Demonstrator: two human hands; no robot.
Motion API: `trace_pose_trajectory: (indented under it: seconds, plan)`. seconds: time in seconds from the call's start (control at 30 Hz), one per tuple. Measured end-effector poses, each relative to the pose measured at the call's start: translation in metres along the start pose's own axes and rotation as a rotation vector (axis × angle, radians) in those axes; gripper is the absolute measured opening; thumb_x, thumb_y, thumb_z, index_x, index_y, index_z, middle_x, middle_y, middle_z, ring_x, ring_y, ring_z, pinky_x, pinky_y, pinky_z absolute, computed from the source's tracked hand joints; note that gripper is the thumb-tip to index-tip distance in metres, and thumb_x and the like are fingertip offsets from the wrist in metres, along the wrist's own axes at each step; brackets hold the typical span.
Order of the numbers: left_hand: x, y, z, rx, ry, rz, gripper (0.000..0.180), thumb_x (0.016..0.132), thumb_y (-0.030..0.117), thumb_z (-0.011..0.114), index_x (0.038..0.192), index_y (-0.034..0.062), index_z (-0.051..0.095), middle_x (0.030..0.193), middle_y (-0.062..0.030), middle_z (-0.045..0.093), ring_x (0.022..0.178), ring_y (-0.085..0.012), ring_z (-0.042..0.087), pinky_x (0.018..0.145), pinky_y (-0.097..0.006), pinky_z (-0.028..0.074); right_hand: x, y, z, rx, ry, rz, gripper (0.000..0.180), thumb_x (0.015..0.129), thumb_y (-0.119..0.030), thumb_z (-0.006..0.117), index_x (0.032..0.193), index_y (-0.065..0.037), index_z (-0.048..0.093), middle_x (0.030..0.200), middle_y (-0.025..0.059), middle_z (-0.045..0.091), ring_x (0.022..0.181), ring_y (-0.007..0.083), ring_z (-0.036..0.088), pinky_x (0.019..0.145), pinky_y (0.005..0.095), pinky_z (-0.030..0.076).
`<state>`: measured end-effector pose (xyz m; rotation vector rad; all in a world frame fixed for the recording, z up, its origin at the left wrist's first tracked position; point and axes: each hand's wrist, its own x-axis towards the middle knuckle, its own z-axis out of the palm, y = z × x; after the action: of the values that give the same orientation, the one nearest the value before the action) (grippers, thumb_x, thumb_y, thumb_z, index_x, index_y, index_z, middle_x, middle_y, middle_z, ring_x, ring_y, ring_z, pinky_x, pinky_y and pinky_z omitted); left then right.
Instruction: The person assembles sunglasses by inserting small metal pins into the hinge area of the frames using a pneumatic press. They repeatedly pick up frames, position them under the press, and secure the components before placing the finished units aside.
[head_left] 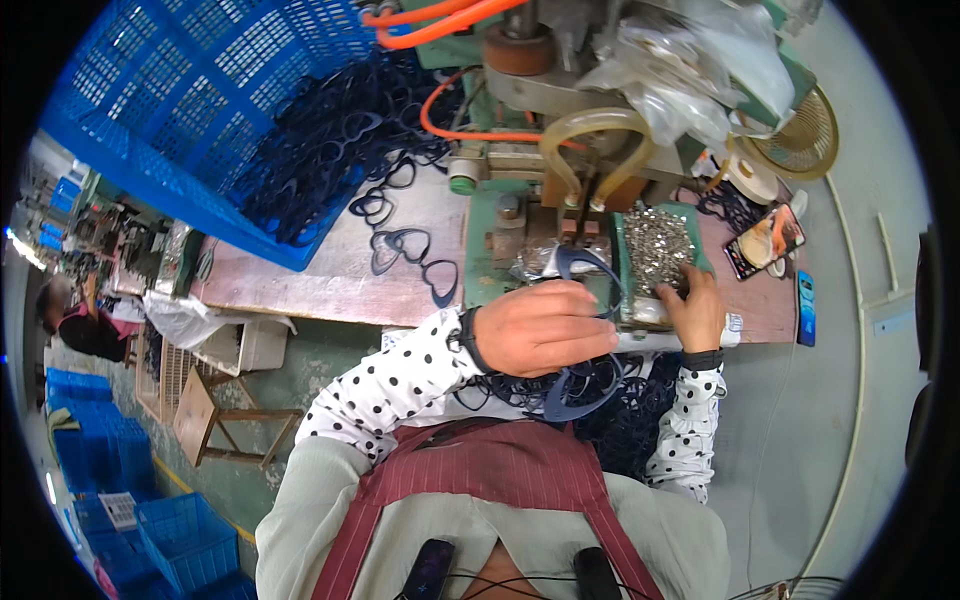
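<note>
My left hand (545,328) is closed on a dark blue frame piece with curved loops (583,398), one loop showing above the fingers and one below. It is held just in front of the green bench press (487,270). My right hand (697,312) reaches into the near end of a green tray (623,275) heaped with small shiny metal parts (657,240). Its fingers are bent together at the edge of the heap; whatever is between the fingertips is too small to make out. Clear plastic film (535,262) lies by the press's working spot.
A tilted blue crate (130,180) spills dark blue frames onto the pinkish tabletop (270,275). More frames (640,410) pile up below my hands. A phone (765,240) and tape roll (752,180) lie right. Orange hoses (450,20) cross the top. A wooden stool (215,415) stands left.
</note>
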<state>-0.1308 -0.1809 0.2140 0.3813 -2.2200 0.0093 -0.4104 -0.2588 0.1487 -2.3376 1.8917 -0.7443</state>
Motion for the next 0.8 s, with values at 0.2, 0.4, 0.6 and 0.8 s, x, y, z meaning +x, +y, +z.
trace_pose_trajectory:
  seconds: [0.2,0.4,0.6,0.8]
  plan:
    - [0.006,0.004,0.004,0.007,-0.035,-0.020,0.030,0.082,0.005,0.058,0.110,0.0021,0.067,0.107,-0.0108,0.067,0.099,-0.0288,0.064,0.095,-0.045,0.049,0.010,0.018,0.032,0.169,0.106,0.049,0.013,0.081,-0.015,0.069,0.086,-0.003,0.066,0.086,0.0182,0.064,0.084,0.0378,0.061,0.074,0.0465,0.048]
    - [-0.059,0.006,-0.027,0.365,0.056,-0.175,0.035,0.069,0.015,0.077,0.103,0.0140,0.068,0.112,-0.0064,0.064,0.091,-0.0250,0.061,0.081,-0.044,0.046,0.008,-0.007,0.036,0.149,0.138,-0.004,0.025,0.076,-0.023,0.076,0.092,-0.008,0.065,0.090,0.0139,0.060,0.086,0.0340,0.061,0.070,0.0450,0.049]
    - [-0.143,-0.031,-0.082,0.483,-0.569,-0.509,0.025,0.070,0.007,0.066,0.092,0.0170,0.071,0.117,-0.0060,0.061,0.103,-0.0287,0.056,0.093,-0.045,0.038,0.005,-0.004,0.031,0.391,0.256,0.073,0.011,0.080,-0.020,0.071,0.085,-0.011,0.069,0.084,0.0096,0.064,0.079,0.0316,0.063,0.066,0.0422,0.049]
    - [-0.187,-0.060,-0.095,0.364,-0.662,-0.734,0.020,0.071,0.003,0.067,0.088,0.0144,0.068,0.119,-0.0046,0.061,0.105,-0.0274,0.057,0.091,-0.042,0.038,0.004,-0.005,0.033,0.449,0.300,0.123,0.008,0.083,-0.016,0.067,0.088,-0.010,0.068,0.078,0.0120,0.067,0.074,0.0335,0.064,0.064,0.0429,0.049]
